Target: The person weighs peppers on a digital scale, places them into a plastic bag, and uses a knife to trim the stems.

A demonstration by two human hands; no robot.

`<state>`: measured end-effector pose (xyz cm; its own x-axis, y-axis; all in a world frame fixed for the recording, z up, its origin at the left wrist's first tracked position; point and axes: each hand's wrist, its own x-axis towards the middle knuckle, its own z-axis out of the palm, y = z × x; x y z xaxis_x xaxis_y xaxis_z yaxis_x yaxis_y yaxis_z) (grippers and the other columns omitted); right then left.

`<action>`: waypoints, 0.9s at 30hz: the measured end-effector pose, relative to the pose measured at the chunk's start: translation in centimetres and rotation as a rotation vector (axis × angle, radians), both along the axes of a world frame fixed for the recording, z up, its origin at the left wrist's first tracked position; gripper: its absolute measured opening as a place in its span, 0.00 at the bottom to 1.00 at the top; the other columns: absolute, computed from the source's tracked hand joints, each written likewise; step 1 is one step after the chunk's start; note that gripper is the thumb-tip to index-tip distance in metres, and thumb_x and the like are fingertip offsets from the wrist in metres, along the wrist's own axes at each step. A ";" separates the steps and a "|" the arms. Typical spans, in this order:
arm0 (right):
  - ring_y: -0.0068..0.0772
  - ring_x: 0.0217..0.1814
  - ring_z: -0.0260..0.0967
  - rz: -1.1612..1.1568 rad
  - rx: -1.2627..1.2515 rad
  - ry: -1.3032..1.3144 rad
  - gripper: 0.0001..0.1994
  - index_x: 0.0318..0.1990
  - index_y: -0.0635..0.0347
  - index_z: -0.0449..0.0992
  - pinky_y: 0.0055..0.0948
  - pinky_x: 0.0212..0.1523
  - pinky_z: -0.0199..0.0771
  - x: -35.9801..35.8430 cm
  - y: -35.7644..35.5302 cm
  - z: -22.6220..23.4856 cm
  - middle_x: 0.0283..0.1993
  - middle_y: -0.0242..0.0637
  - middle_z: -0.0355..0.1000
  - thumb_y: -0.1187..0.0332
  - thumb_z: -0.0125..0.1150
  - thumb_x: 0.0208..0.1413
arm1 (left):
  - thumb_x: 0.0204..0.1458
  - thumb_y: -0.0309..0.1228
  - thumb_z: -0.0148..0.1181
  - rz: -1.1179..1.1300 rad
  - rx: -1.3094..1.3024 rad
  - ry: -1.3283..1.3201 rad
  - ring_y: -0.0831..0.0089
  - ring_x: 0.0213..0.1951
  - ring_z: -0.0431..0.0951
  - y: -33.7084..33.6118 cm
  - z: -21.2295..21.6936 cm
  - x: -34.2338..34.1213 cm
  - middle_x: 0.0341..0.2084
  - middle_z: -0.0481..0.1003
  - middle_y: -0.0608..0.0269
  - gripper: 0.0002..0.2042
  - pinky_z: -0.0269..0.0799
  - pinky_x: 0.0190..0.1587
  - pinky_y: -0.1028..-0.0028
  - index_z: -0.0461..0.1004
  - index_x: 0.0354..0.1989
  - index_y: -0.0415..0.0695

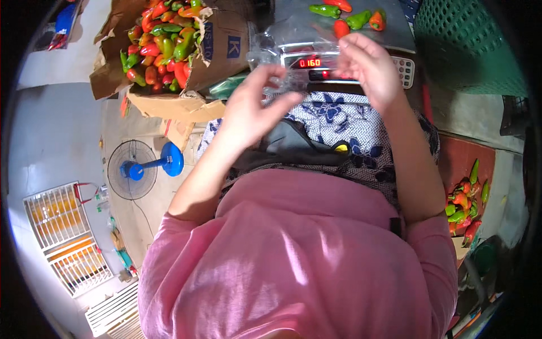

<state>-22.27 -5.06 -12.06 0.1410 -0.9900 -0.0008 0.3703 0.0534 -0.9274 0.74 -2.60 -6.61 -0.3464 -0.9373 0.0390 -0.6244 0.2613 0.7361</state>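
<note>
A thin clear plastic bag (266, 50) stretches crumpled between my two hands, in front of a digital scale with a lit red display (309, 62). My left hand (248, 107) has its fingers curled at the bag's near left side, its thumb held apart from them. On the other side my right hand (372, 73) pinches the film between thumb and fingers. Several red and green peppers (358, 20) lie on the scale's metal pan (395, 35), just beyond my right hand. The bag's see-through film makes its exact edges hard to tell.
A cardboard box (226, 34) heaped with red and green peppers stands at the left. A green woven basket (460, 45) is at the far right. More peppers (463, 203) lie on a reddish surface below it. A blue fan (135, 169) stands on the floor at left.
</note>
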 end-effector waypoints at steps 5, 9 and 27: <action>0.20 0.39 0.70 0.193 -0.191 -0.080 0.08 0.42 0.66 0.73 0.21 0.41 0.70 4.7 4.0 2.3 0.35 0.32 0.73 0.71 0.52 0.60 | 0.43 0.32 0.67 -0.026 -0.318 0.142 0.58 0.38 0.77 0.5 0.0 -4.0 0.36 0.75 0.52 0.23 0.72 0.40 0.67 0.68 0.48 0.42; 0.32 0.31 0.75 -0.094 -0.554 0.493 0.07 0.40 0.58 0.75 0.29 0.32 0.73 4.6 4.8 2.9 0.33 0.37 0.76 0.71 0.57 0.53 | 0.41 0.23 0.60 -0.177 -0.287 0.156 0.54 0.32 0.76 -0.8 -0.6 -2.1 0.28 0.74 0.50 0.12 0.70 0.33 0.67 0.73 0.37 0.40; 0.30 0.63 0.59 -0.234 -1.083 1.129 0.21 0.56 0.35 0.70 0.49 0.67 0.47 6.5 7.8 4.9 0.61 0.28 0.63 0.63 0.52 0.53 | 0.40 0.32 0.66 -0.432 -0.358 -0.546 0.60 0.34 0.76 3.2 4.1 2.9 0.25 0.76 0.61 0.07 0.67 0.45 0.66 0.77 0.27 0.48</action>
